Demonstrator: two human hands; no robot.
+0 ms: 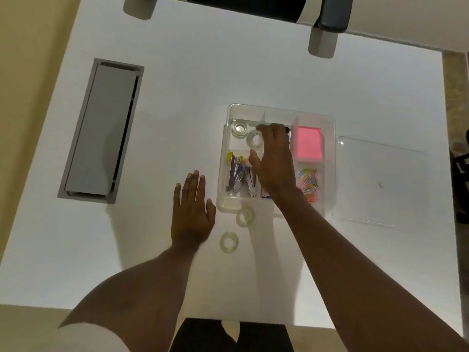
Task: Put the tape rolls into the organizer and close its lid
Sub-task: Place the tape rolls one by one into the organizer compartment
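Observation:
A clear plastic organizer [229,207] with several compartments sits on the white table. My right hand [274,161] reaches over it and holds a clear tape roll [254,140] by its edge above the far left compartment. Another tape roll [239,128] lies in that compartment's far corner. Two more tape rolls rest on the table: one [245,216] touching the organizer's near wall, one [229,242] closer to me. My left hand [193,212] lies flat on the table, fingers apart, left of the organizer. The clear lid [380,184] lies flat to the organizer's right.
The organizer also holds pink sticky notes [309,143], coloured paper clips [310,182] and binder clips [237,174]. A grey cable hatch [101,130] is set into the table at left. A chair [330,13] stands at the far edge.

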